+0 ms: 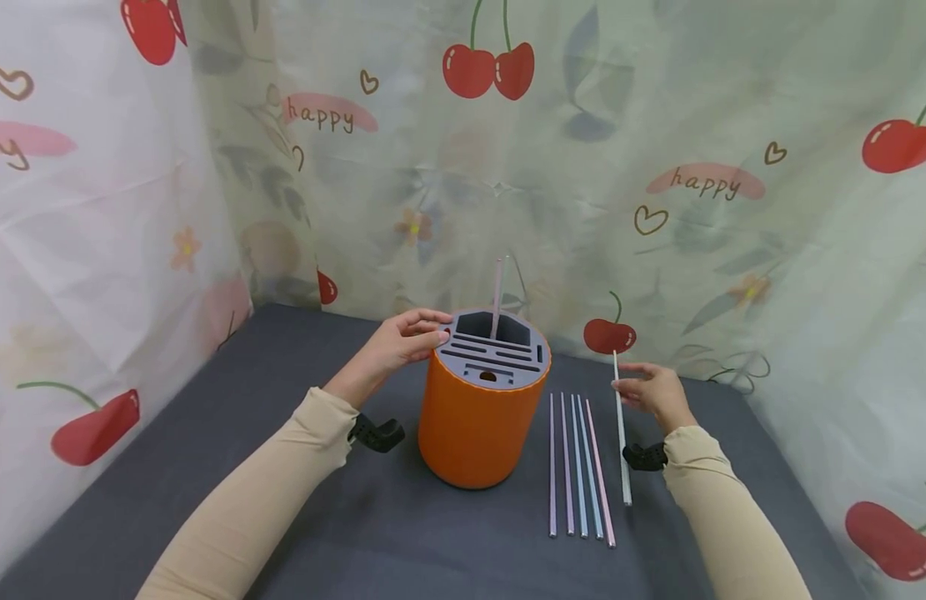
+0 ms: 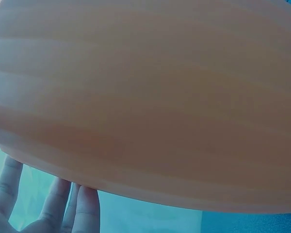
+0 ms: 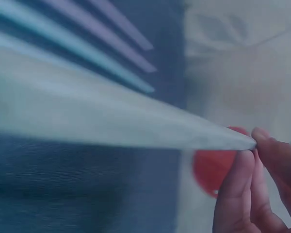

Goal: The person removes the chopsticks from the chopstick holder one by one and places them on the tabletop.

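Observation:
An orange cylindrical knife block (image 1: 470, 433) with a grey slotted top (image 1: 481, 379) stands upright on the table. My left hand (image 1: 395, 343) rests against its upper left side, fingers and thumb at the rim. In the left wrist view the orange wall (image 2: 150, 107) fills most of the picture, and straight fingers (image 2: 87, 208) touch its edge. To the right, my right hand (image 1: 658, 396) pinches a pale whitish chopstick (image 1: 621, 417) near its far end, between thumb and fingertips. In the right wrist view that chopstick (image 3: 136, 121) runs toward the fingertips (image 3: 243, 162).
Several pastel chopsticks (image 1: 580, 467) lie side by side between the block and my right hand. A pinkish chopstick (image 1: 497, 292) stands in the block's large rear opening, with a paler one (image 1: 505, 279) behind it. A patterned curtain (image 1: 402, 200) encloses the dark table (image 1: 342, 533).

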Demonstrator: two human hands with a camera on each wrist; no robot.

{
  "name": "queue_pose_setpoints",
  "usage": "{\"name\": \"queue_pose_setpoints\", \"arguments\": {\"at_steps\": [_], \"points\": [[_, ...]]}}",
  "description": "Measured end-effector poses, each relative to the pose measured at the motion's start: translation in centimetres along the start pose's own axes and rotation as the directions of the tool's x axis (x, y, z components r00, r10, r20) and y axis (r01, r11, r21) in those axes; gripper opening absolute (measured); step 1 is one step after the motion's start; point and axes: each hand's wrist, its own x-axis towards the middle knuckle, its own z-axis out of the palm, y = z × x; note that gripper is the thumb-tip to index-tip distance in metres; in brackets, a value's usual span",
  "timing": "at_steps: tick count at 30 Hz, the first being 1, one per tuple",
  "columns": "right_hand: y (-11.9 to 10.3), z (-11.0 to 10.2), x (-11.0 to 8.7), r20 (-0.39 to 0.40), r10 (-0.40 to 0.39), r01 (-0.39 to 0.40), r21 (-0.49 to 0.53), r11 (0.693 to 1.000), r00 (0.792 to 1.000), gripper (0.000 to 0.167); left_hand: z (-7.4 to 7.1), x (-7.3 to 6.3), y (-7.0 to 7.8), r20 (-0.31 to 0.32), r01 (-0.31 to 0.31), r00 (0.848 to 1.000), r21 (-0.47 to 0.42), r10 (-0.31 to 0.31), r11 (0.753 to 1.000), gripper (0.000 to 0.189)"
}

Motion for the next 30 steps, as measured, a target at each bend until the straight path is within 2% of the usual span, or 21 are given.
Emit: {"name": "queue_pose_setpoints", "arguments": {"at_steps": [6, 14, 19, 30], "points": [[3.4, 1.1, 0.6, -0.011, 0.054, -0.055, -0.109, 0.992, 0.998, 0.046, 0.1, -0.1, 0.1, -0.003, 0.008, 1.000, -0.006, -0.008, 1.000, 0.035], [6.2, 1.8, 1.2, -0.024, 0.144, -0.146, -0.160, 0.976, 0.989, 0.045, 0.1, -0.1, 0.1, -0.004, 0.008, 1.000, -0.007, -0.008, 1.000, 0.035], [6.9, 1.9, 1.3, -0.017, 0.164, -0.164, -0.158, 0.974, 0.986, 0.045, 0.0, 0.0, -0.1, 0.001, 0.001, 1.000, -0.003, -0.001, 1.000, 0.036], [6.7, 2.1, 1.4, -0.009, 0.190, -0.189, -0.161, 0.969, 0.982, 0.042, 0.0, 0.0, 0.0, -0.022, 0.014, 1.000, 0.029, -0.013, 0.999, 0.035]]}}
